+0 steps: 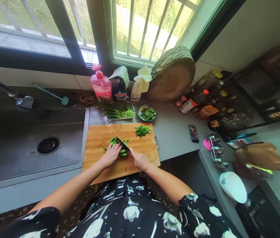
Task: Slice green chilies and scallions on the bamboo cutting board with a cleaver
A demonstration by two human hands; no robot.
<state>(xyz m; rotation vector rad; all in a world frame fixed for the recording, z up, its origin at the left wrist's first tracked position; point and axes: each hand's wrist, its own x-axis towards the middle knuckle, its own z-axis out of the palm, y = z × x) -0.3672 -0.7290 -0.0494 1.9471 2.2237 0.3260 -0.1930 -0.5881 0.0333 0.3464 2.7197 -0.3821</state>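
The big steel sink (25, 155) sits on the left, with one round drain (48, 145). Next to it lies one wooden cutting board (100, 158) on the grey counter (174, 132). A round wooden chopping block (172, 77) leans under the window. One pink soap bottle (101, 84) stands by the wall; its label is too small to read.

The left hand (111, 155) rests on a small pile of green chili peppers (116, 142) in the middle of the board, fingers bent and close together, pressing them down. I cannot count the peppers. The right hand (140, 160) has its fingers wrapped tight around the handle of one knife (123, 143), and the blade lies across the peppers.

One little heap of chopped greens (142, 130) sits on the board's far side. One small bowl (147, 113) behind it holds more greens.
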